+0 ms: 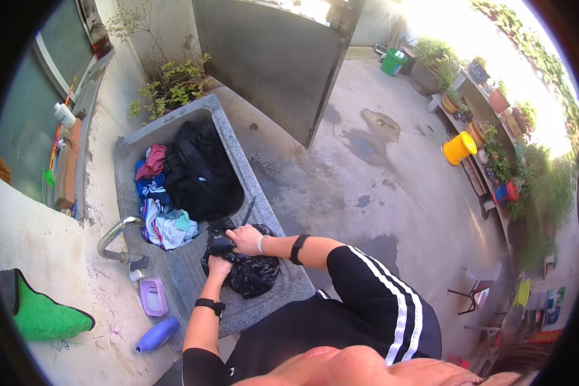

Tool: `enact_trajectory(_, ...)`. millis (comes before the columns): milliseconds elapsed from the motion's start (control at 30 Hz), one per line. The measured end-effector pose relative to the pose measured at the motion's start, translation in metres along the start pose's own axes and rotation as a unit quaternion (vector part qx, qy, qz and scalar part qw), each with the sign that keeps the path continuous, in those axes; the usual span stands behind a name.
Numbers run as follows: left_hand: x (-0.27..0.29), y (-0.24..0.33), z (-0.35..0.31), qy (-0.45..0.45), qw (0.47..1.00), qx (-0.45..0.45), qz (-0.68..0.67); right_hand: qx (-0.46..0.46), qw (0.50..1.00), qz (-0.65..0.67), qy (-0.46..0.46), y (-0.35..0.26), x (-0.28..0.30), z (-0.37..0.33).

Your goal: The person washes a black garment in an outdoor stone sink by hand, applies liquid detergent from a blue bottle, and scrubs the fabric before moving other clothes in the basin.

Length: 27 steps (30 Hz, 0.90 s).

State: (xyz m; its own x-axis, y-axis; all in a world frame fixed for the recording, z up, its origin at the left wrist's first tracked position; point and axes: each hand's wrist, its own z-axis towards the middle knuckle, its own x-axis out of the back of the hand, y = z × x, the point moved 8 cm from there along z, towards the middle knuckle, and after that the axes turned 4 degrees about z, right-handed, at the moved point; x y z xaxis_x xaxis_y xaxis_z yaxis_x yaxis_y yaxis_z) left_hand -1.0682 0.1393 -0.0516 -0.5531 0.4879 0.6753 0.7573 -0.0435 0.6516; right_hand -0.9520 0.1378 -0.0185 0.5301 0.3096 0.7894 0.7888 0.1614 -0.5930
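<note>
A crumpled black plastic bag (254,273) lies on the ribbed washboard end of a grey stone sink (264,212). My left hand (220,266) and my right hand (246,240) are close together, both closed on the bag's bunched upper part. In the basin, just beyond my hands, a large black garment (202,170) takes up most of the room. To its left are a dark red cloth (152,161), a blue garment (152,188) and a white and light-blue garment (167,225). What the bag contains is hidden.
A curved metal faucet (112,238) leans over the sink's left side. Beside it are a purple soap box (153,296) and a blue-purple bottle (156,335). A green cloth (48,312) hangs left. Behind stands a metal gate (270,64); potted plants and a yellow bucket (460,148) are right.
</note>
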Motion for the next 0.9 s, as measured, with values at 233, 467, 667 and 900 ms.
enact_trajectory(233,0.03,0.046,-0.055,0.079,0.988,-0.115,-0.071,-0.042,0.959,0.277,0.035,0.041,0.027,0.011)
enact_trajectory(467,0.01,0.007,-0.022,0.124,0.963,-0.139,-0.195,-0.098,0.967,0.237,-0.004,0.007,0.012,0.019)
enact_trajectory(667,0.014,0.064,-0.09,0.049,0.961,-0.272,0.032,0.062,0.995,0.013,0.079,-0.014,0.036,-0.09)
enact_trajectory(900,-0.014,0.05,-0.01,0.088,0.989,-0.121,-0.011,0.091,0.978,-0.04,0.182,0.009,0.042,-0.055)
